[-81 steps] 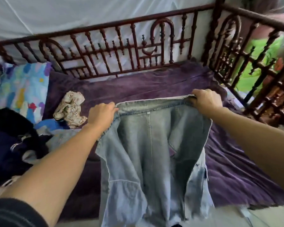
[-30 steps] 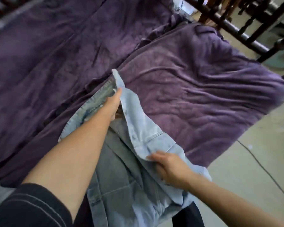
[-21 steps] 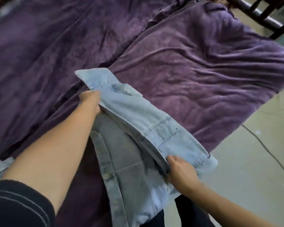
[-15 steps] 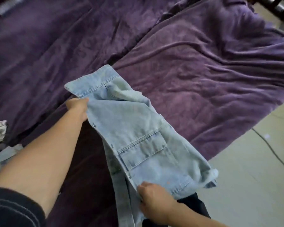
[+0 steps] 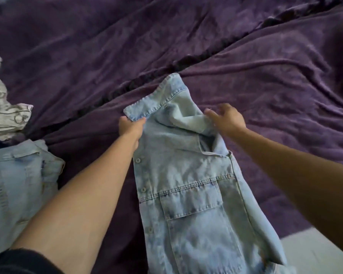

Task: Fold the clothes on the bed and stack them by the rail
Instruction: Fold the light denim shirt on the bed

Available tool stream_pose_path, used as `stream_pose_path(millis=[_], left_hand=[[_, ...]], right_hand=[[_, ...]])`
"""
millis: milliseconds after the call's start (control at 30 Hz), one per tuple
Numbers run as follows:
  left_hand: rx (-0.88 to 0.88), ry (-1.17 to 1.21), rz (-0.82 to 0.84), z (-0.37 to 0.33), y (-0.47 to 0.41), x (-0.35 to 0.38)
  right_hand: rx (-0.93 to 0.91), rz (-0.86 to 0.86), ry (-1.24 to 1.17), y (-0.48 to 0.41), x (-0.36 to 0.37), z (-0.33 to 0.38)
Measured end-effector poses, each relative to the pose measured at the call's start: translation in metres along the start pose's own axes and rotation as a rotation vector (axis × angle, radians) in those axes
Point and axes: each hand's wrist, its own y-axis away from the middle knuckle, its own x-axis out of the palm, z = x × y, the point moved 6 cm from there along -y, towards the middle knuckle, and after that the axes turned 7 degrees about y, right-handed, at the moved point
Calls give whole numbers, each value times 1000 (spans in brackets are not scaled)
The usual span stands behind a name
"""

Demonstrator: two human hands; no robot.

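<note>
Left hand (image 5: 130,128): fingers curled tight round the shirt (image 5: 186,194); I read this as a firm grip at the top of the button edge, just under the near corner of the collar (image 5: 156,99).
Right hand (image 5: 226,118): fingers half-curled and spread against a raised fold of the shirt at the shoulder. Blur on my feed hides the thumb, so I cannot tell whether it pinches the cloth or only touches it.
Forearms: both bare, reaching in from the bottom edge, one on each side of the shirt; a dark sleeve (image 5: 18,262) shows at the left elbow.
Shirt: light blue denim, front panel up, lying lengthwise on the blanket (image 5: 265,76). The collar is at the far end and lifted a little; the lower end runs out of my view at the bottom.
Buttons (image 5: 137,160): one row down the shirt's left edge, facing up.
Pocket (image 5: 194,210): patch pocket, facing up, mid-panel.
Blanket: purple, creased, spread under the shirt; a dark furrow runs diagonally behind the collar.
Denim piece (image 5: 18,184): second light denim garment, on the blanket left of the left forearm, apart from the shirt.
Patterned cloth (image 5: 2,109): grey and white, crumpled, at the left edge beyond the denim piece.
Floor (image 5: 315,254): pale, lower right corner, beside the blanket's edge.
</note>
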Motion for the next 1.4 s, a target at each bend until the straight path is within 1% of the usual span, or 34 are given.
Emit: stream_pose_path(millis=[100,133,167,233,300,367,433,500,533,600,633,667,733,767,800,900,967,1000,1100,1167,1200,1233,1300,1333,1400], left_hand=[[4,-22,-57,-2,-4,6],[-12,-24,-42,-3,-5,9],[-19,-15,-9,-7,-6,13],[40,-25,43,-27,-2,22],[215,-94,47,-65,4,31],[415,-151,44,-104,10,46],[534,-176,32,-130,8,68],[545,-222,-14,-136,-2,90],[528,-303,-44,-131,-8,98],[500,-610,-110,-111,-12,105],[512,-760,-122,-97,-9,104],[542,-867,-115,-80,0,101],[602,-975,-63,-44,26,92],[609,-999,-36,-27,42,85],[598,-1013,-14,-10,57,75],[484,-1026,2,35,101,35],[404,-1048,10,61,128,7],[373,-1067,26,73,141,-5],[293,-1108,88,113,180,-36],[263,-1081,96,137,204,-57],[260,-1056,99,149,216,-66],[262,-1032,106,161,228,-74],[241,-968,122,182,252,-86],[218,-931,127,191,263,-91],[218,-884,134,202,278,-99]], right_hand=[[69,244,-91,-9,47,7],[67,283,-100,-4,56,6],[41,271,-105,0,56,5],[-52,107,-67,-1,25,4],[-124,-107,2,-18,-27,3],[-161,-263,80,-48,-74,4],[-181,-338,186,-83,-98,6],[-205,-344,298,-112,-101,9],[-236,-328,357,-121,-96,9],[-370,-292,506,-126,-75,5],[-442,-240,577,-122,-59,0],[-500,-146,654,-114,-41,-9],[-536,64,803,-94,-8,-36],[-529,113,833,-84,-1,-47],[-515,116,814,-74,0,-53],[-503,22,652,-34,-19,-47],[-586,-32,576,8,-29,-42],[-636,-29,534,34,-31,-42],[-807,19,411,125,-23,-50],[-913,47,359,189,-3,-62],[-958,103,379,222,14,-70],[-1003,181,454,252,34,-80],[-1042,324,706,296,69,-104],[-1022,332,774,305,77,-113],[-942,227,798,302,73,-119]])
